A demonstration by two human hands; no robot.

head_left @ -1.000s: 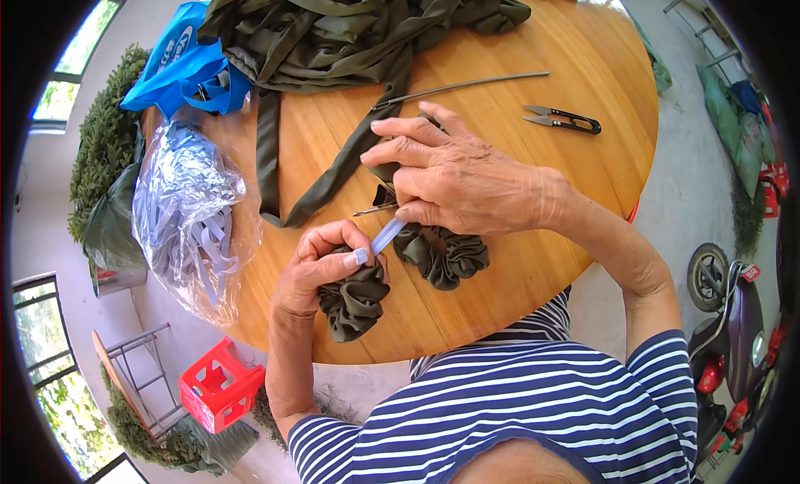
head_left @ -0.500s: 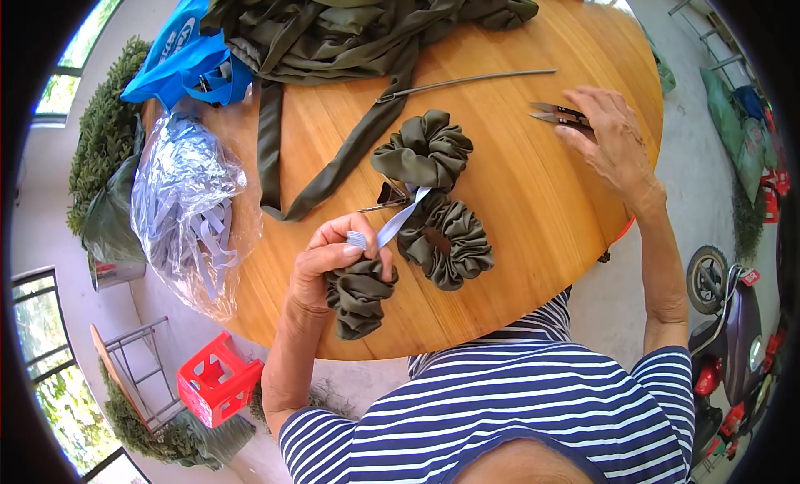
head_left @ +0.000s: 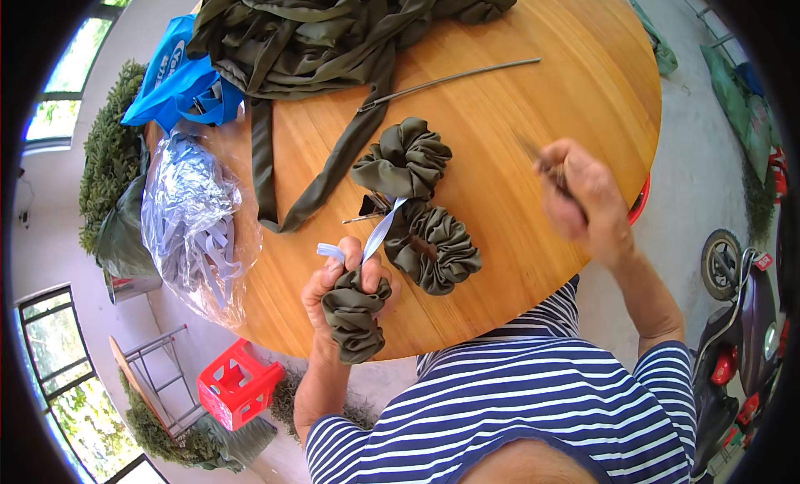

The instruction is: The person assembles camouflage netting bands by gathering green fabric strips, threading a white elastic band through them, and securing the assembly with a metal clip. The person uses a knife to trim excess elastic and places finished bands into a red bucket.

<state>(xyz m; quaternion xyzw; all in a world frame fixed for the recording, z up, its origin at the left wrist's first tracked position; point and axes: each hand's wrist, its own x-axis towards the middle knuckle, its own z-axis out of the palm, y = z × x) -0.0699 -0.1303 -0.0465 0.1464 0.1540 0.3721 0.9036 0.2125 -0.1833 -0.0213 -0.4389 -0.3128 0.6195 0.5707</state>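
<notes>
My left hand (head_left: 346, 275) is closed on a gathered olive-green scrunchie (head_left: 357, 320) by the table's near edge. From its fingers a pale blue elastic band (head_left: 381, 234) runs up to two finished-looking scrunchies, one farther off (head_left: 404, 159) and one nearer (head_left: 443, 250). A short elastic end pokes out left of the fingers. My right hand (head_left: 583, 192) is raised over the right side of the table, wrapped round small thread snips (head_left: 552, 171) that are smeared by motion. Beside the scrunchies lies a dark metal clip-like tool (head_left: 371, 210), partly hidden.
A heap of olive fabric strips (head_left: 308, 42) covers the far left of the wooden table (head_left: 533, 259), with a thin metal rod (head_left: 467, 77) beside it. At the left are a blue bag (head_left: 187, 80) and a clear plastic bag of elastic (head_left: 192, 209). A red crate (head_left: 237, 384) stands below.
My right hand has picked the snips up off the table and come nearer. My left hand has turned the scrunchie slightly and moved a little nearer; the elastic still runs from it.
</notes>
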